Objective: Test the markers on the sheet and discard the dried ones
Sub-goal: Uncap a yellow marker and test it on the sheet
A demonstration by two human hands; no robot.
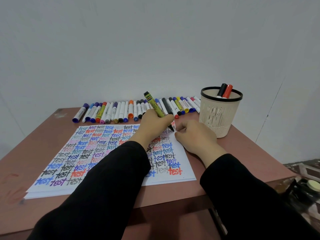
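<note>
Evidently the job is well along: the sheet (187,170) is nearly filled with coloured "test" words. The left hand (154,123) grips a green-yellow marker (155,105), its black tip on the sheet's upper right corner. The right hand (195,135) rests curled beside it; whether it holds a cap I cannot tell. Two markers (225,91) stand in the beige basket (218,116), likely discards, while the row of markers (121,111) waits by the wall
</note>
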